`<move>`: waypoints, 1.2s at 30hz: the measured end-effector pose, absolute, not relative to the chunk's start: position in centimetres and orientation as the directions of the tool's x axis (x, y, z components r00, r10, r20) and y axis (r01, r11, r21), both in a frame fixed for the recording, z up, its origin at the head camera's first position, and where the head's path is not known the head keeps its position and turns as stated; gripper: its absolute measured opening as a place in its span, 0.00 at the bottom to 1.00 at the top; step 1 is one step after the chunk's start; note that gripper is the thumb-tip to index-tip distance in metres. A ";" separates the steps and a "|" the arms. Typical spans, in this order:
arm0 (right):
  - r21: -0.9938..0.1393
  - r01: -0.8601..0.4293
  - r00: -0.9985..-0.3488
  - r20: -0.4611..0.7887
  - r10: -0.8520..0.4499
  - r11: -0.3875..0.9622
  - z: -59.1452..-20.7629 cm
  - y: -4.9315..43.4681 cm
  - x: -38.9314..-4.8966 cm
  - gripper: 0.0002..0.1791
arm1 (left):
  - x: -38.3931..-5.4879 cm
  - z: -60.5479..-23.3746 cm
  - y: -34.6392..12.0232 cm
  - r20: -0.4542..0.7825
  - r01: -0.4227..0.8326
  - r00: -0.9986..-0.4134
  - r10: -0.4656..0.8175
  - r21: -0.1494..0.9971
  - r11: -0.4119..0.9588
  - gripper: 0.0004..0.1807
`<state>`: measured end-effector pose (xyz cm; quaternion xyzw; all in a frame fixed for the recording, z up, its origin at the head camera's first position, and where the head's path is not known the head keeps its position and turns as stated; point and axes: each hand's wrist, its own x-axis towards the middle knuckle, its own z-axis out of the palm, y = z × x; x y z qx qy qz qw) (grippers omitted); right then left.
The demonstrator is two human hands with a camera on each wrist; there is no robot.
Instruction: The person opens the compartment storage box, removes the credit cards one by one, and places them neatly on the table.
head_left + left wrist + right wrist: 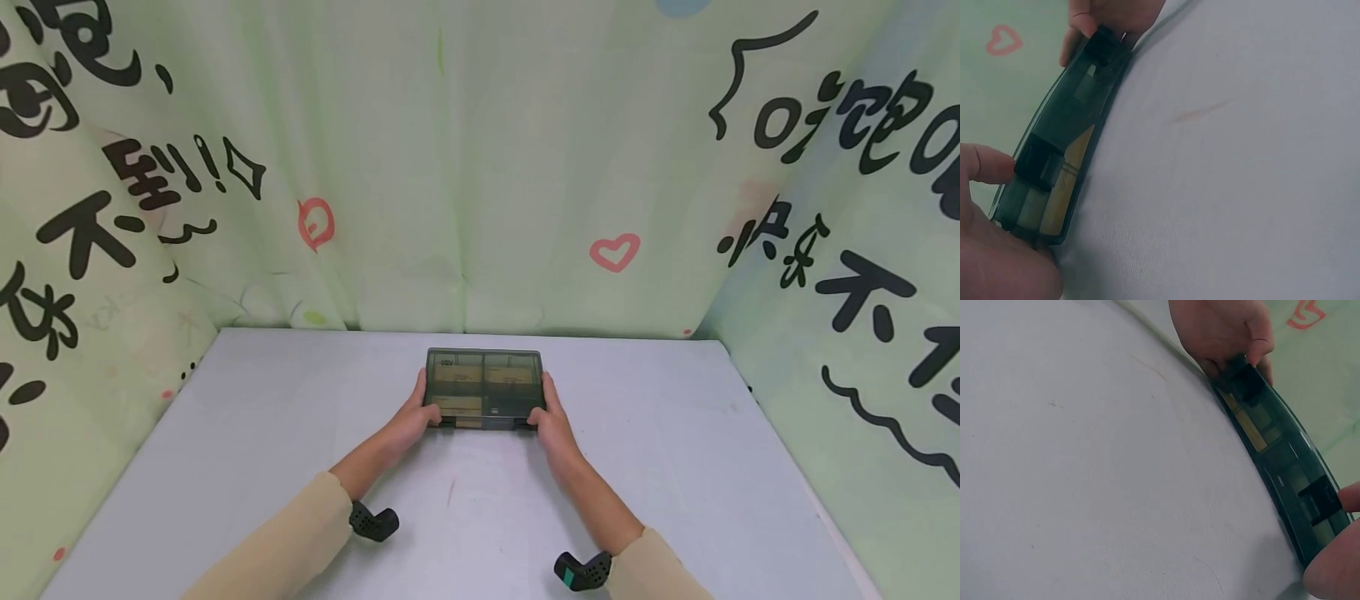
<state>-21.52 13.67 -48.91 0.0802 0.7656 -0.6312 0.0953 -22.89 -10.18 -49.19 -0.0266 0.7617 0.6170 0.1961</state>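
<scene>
The left hand (409,418) and the right hand (553,421) are each pinching one end of the box (513,408) between thumb (994,165) and fingers. This grip is probably spreading the weight evenly, and it is leaving most of the lid (482,375) uncovered. The side with the latches (1039,162) is facing the near edge, so both thumbs are lying right at them. The box is occupying the far part of the desk (660,467), near its middle; whether its underside is touching there, I cannot tell.

Two hands are holding one box, and two latches are showing on it. Three tan pieces (458,374) are showing through the lid: two behind, one at front left. Two black cameras (375,522) are sitting at the wrists, one on each.
</scene>
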 end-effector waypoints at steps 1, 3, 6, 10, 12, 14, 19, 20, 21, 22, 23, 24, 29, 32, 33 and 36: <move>-0.953 0.237 -0.970 -0.242 -0.002 0.189 -48.9 13.7 -21.5 0.50 | -22.9 -49.2 -10.2 -0.331 -0.282 -0.921 0.204 0.930 0.235 0.54; -0.955 0.224 -0.973 -0.231 -0.012 0.194 -49.0 13.7 -21.5 0.49 | -22.9 -49.3 -10.2 -0.330 -0.281 -0.921 0.208 0.931 0.231 0.54; -0.955 0.213 -0.975 -0.223 -0.024 0.205 -49.0 13.7 -21.5 0.48 | -22.9 -49.3 -10.2 -0.327 -0.278 -0.921 0.214 0.933 0.228 0.54; -0.957 0.214 -0.973 -0.227 -0.043 0.198 -48.2 13.7 -21.2 0.48 | -22.9 -49.6 -10.2 -0.334 -0.280 -0.917 0.219 0.929 0.241 0.54; -0.957 0.209 -0.973 -0.223 -0.051 0.200 -47.9 13.7 -20.9 0.48 | -22.9 -49.8 -10.3 -0.339 -0.282 -0.915 0.221 0.925 0.253 0.54; -0.958 0.198 -0.975 -0.214 -0.057 0.206 -48.2 13.9 -20.9 0.48 | -22.9 -50.0 -10.4 -0.345 -0.283 -0.912 0.224 0.921 0.266 0.54; -0.956 0.170 -0.981 -0.187 -0.051 0.237 -50.2 14.4 -21.4 0.47 | -23.0 -50.2 -10.5 -0.353 -0.284 -0.906 0.234 0.917 0.281 0.55; -0.956 0.170 -0.981 -0.186 -0.049 0.241 -50.2 14.4 -21.4 0.47 | -23.0 -50.2 -10.5 -0.350 -0.282 -0.906 0.236 0.918 0.280 0.55; -0.956 0.167 -0.982 -0.183 -0.048 0.241 -50.2 14.4 -21.4 0.47 | -23.0 -50.2 -10.5 -0.347 -0.279 -0.907 0.238 0.920 0.276 0.55; -0.956 0.166 -0.982 -0.182 -0.048 0.241 -50.2 14.4 -21.4 0.47 | -23.0 -50.2 -10.5 -0.345 -0.278 -0.908 0.239 0.921 0.273 0.55; -0.957 0.161 -0.983 -0.177 -0.048 0.241 -50.2 14.4 -21.4 0.47 | -23.1 -50.2 -10.5 -0.341 -0.276 -0.909 0.240 0.923 0.268 0.55; -0.958 0.160 -0.983 -0.176 -0.049 0.239 -50.1 14.3 -21.3 0.47 | -23.1 -50.2 -10.5 -0.338 -0.274 -0.909 0.242 0.925 0.264 0.55; -0.959 0.148 -0.985 -0.164 -0.049 0.243 -50.0 14.2 -21.3 0.47 | -23.1 -50.2 -10.6 -0.331 -0.268 -0.911 0.245 0.928 0.258 0.55; -0.956 0.144 -0.985 -0.162 -0.053 0.255 -50.0 14.2 -21.3 0.47 | -23.1 -50.2 -10.6 -0.333 -0.274 -0.910 0.247 0.930 0.246 0.55; -0.956 0.141 -0.986 -0.161 -0.055 0.257 -50.0 14.2 -21.4 0.47 | -23.1 -50.1 -10.6 -0.330 -0.272 -0.911 0.249 0.932 0.239 0.55; -0.957 0.137 -0.986 -0.158 -0.062 0.257 -50.0 14.2 -21.5 0.47 | -23.2 -49.9 -10.6 -0.329 -0.278 -0.911 0.249 0.935 0.221 0.55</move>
